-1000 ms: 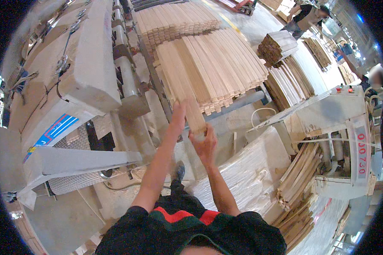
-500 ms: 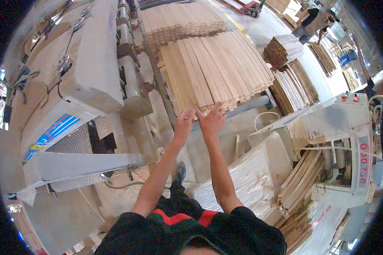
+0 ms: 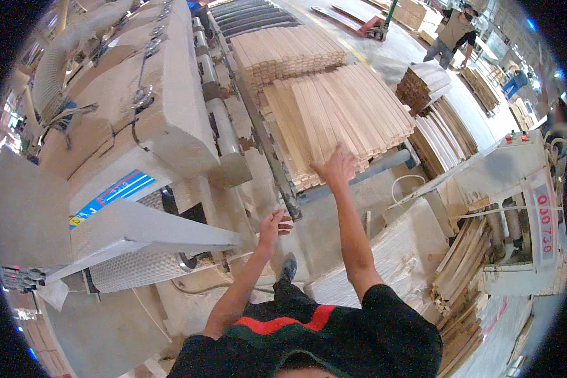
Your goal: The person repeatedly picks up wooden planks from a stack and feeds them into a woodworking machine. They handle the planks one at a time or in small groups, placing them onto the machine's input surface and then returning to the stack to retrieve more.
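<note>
Conv. [image 3: 253, 20] w/ wood stack [image 3: 341, 113], R hand [image 3: 338, 167] @ edge.

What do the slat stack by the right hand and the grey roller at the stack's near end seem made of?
Slat stack: wood, likely bare; pale tan, matte faces, with tones varying between strips. Grey roller: probably metal, possibly painted; smooth, rounded, evenly coloured, though plastic can't be excluded.

Near slat stack [image 3: 340, 113] carried on roller conv. [image 3: 384, 164], far stack [image 3: 290, 49] set behind it. Both flanked on L by machine [image 3: 183, 120]. Ctrl cab. [image 3: 501, 169] placed to R, w/ loose boards [image 3: 455, 264] piled beside it. Pallet jack [image 3: 373, 29] parked R of far stack.
</note>
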A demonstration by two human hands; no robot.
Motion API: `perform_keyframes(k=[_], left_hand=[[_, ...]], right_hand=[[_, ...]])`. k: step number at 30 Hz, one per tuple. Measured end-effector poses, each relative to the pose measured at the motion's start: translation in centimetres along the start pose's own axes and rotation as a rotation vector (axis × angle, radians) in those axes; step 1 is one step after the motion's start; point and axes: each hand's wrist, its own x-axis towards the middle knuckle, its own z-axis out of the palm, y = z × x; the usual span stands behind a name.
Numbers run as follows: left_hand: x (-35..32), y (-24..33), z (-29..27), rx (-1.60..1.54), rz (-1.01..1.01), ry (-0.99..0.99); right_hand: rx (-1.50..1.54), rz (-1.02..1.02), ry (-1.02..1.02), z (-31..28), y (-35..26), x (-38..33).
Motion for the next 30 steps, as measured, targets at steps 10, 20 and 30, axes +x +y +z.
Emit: perform_keyframes(k=[10,20,30], left_hand=[[2.7,-1.0,3.4,-0.581,-0.319,-0.337],[-13.0,-7.2,-3.0,-0.656,-0.312,-0.621],[-22.9,-7.0,-29.5,-0.805,0.044,-0.404]], right_hand=[[0.353,0.059,-0.04,-3.4,3.5,-22.3],[0.48,0.033,0.134,1.1,5.9,-54.0],[0.281,-0.16,-0.083,2.3,-4.9,-68.3]])
